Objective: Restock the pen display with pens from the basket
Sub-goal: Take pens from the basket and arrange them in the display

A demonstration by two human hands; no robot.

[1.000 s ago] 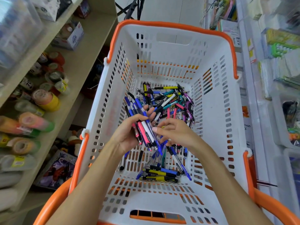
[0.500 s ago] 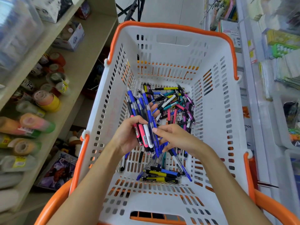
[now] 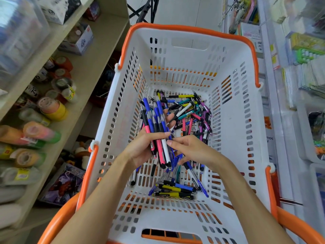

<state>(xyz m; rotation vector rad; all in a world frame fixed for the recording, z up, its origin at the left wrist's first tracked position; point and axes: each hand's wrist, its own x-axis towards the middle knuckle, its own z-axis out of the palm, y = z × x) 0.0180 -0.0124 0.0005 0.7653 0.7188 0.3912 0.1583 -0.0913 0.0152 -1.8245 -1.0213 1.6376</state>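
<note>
A white basket with an orange rim (image 3: 233,55) fills the middle of the head view. Loose pens (image 3: 191,113) in several colours lie on its floor, with another small heap of pens (image 3: 175,190) nearer me. My left hand (image 3: 140,148) grips a bundle of pens (image 3: 154,124), mostly blue with a pink and a white one, raised above the basket floor. My right hand (image 3: 191,148) is beside it with curled fingers touching the lower end of the bundle, and blue pens show under its palm.
On the left, a wooden shelf (image 3: 84,81) carries rolls of tape (image 3: 52,110) and small boxes. White display racks (image 3: 288,103) with packaged stationery stand on the right. An orange handle (image 3: 59,221) curves across the lower corners.
My left hand has lifted the bundle and turned it more upright, so more pens stand out above the fingers. My right hand stays against the bundle's lower end.
</note>
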